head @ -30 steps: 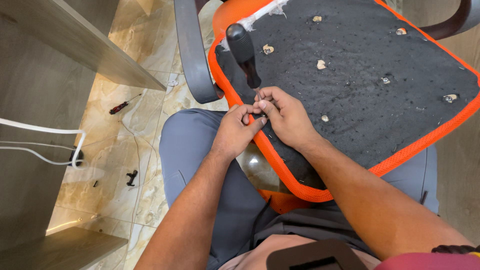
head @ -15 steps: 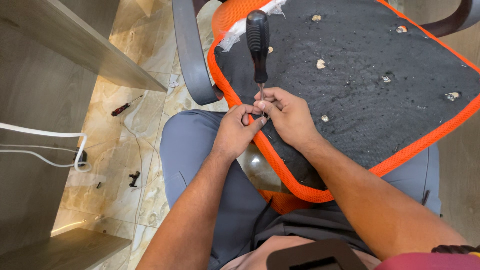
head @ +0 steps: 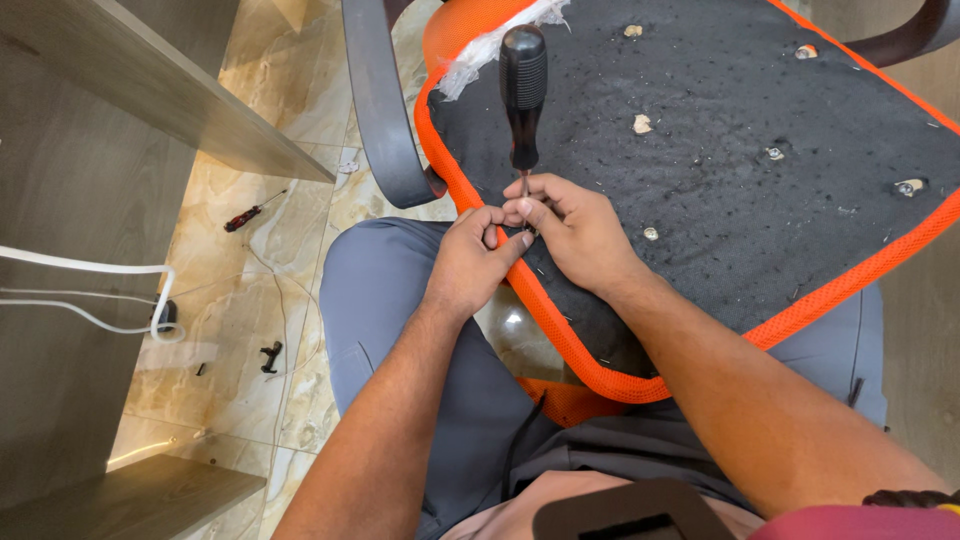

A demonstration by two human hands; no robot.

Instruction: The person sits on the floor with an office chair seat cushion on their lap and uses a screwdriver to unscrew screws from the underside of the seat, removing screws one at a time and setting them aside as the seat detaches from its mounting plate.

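A: Left of frame, what do you log?

B: I list wooden shelf boards [head: 150, 95], white cable [head: 90, 270], glossy marble-look floor tiles [head: 250, 300] and a small red screwdriver [head: 245, 217] lying there.

A: Centre?

B: My left hand [head: 465, 265] pinches the seat's orange mesh edge [head: 540, 310]. My right hand [head: 575, 235] grips the shaft of a black-handled screwdriver [head: 523, 85], upright at upper centre; its tip is hidden by fingers.

A: Right?

B: Black fuzzy seat underside [head: 720, 170], cut off at the top.
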